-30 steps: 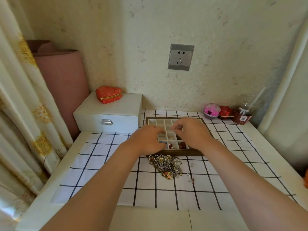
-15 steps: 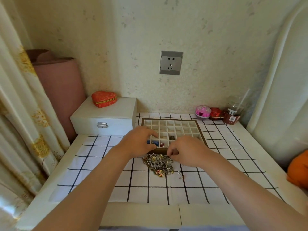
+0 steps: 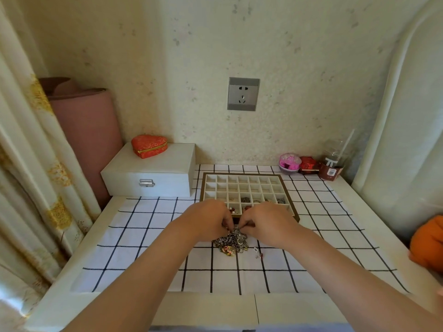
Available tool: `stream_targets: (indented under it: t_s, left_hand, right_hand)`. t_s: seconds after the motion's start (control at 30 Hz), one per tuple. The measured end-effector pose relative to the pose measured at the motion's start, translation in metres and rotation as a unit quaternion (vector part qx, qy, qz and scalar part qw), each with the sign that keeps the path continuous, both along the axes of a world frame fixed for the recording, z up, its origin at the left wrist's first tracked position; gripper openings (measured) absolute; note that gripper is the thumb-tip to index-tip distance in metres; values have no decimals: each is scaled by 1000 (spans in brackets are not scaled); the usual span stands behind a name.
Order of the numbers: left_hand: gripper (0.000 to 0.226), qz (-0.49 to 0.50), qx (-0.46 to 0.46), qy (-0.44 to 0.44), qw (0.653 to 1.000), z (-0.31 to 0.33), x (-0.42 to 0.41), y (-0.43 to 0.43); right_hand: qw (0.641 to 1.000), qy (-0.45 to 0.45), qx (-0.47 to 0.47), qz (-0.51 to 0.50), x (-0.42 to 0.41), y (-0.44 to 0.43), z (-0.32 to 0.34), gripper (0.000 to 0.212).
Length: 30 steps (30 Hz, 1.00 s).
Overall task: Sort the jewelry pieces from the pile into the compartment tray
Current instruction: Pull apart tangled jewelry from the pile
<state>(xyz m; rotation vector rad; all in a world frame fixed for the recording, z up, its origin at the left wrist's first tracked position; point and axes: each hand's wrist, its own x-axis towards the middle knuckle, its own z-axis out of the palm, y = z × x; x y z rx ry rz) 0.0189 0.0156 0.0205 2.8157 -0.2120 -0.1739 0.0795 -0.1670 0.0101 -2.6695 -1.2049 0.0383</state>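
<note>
Both my left hand [image 3: 208, 222] and right hand [image 3: 265, 224] pinch chains atop the jewelry pile [image 3: 231, 242], lying on the checked cloth [image 3: 143, 226] at six o'clock of the compartment tray [image 3: 249, 188]

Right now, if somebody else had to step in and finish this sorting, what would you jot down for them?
Left hand and right hand: both down at the far edge of the tangled heap of silver chains and charms, fingers pinching into it; whether a piece is gripped is hidden.
The heap lies on the black-and-white checked cloth, just in front of the brown-framed white compartment tray.
Done: a few pieces sit in the tray's nearest two rows.
Left: most of the heap, plus small loose bits to its right. The far rows are empty.
</note>
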Motion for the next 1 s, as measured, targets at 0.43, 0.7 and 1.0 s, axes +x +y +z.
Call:
stream_targets:
  t_s: [0.43, 0.7, 1.0]
  left_hand:
    - [13, 112, -291, -9, 950, 10, 7, -1]
    - [18, 196, -455, -48, 867, 21, 7, -2]
    - [3, 234, -470, -102, 845, 19, 17, 16]
  right_hand:
    - [918, 279, 262, -103, 11, -2, 18, 11]
    - [873, 289, 377, -116, 11, 17, 28, 2]
    - [886, 244, 366, -143, 27, 47, 28, 5]
